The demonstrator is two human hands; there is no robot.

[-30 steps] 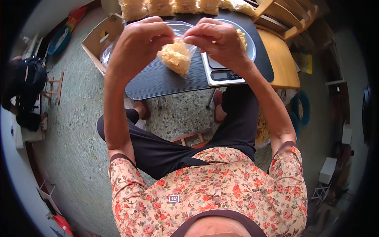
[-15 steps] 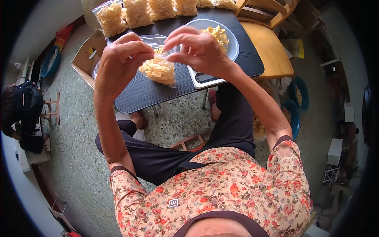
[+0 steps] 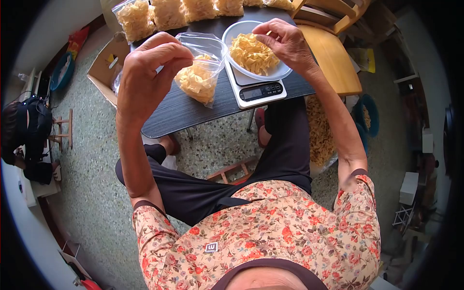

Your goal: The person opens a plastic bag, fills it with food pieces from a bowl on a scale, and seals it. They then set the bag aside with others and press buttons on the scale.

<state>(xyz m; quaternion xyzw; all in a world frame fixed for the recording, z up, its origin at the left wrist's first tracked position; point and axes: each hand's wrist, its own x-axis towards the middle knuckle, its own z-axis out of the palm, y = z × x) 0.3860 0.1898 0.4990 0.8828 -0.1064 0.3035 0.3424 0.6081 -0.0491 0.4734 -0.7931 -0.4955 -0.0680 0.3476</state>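
Observation:
My left hand (image 3: pixel 157 60) pinches the edge of a clear zip bag (image 3: pixel 203 44), whose mouth gapes. Pale yellow dried flakes (image 3: pixel 195 79) fill its lower part, which rests on the dark table. My right hand (image 3: pixel 285 42) is at the far right side of a white bowl (image 3: pixel 225 38), its fingers curled together over more yellow flakes (image 3: pixel 253 55). What those fingertips hold, if anything, is hidden. Beneath the bowl is a white kitchen scale (image 3: pixel 244 101) with a dark display and buttons.
Several filled bags (image 3: pixel 166 13) stand along the back of the black table (image 3: pixel 169 118). A wooden chair (image 3: pixel 333 63) is at the right, with a large bag of flakes (image 3: pixel 319 130) on the floor below. At the left is a cardboard box (image 3: pixel 102 72); teal basins (image 3: pixel 369 116) sit further right.
My right hand has left the zip bag and moved right to the bowl, fingers curling at the flakes. The bag's mouth shows wider, still held by my left hand.

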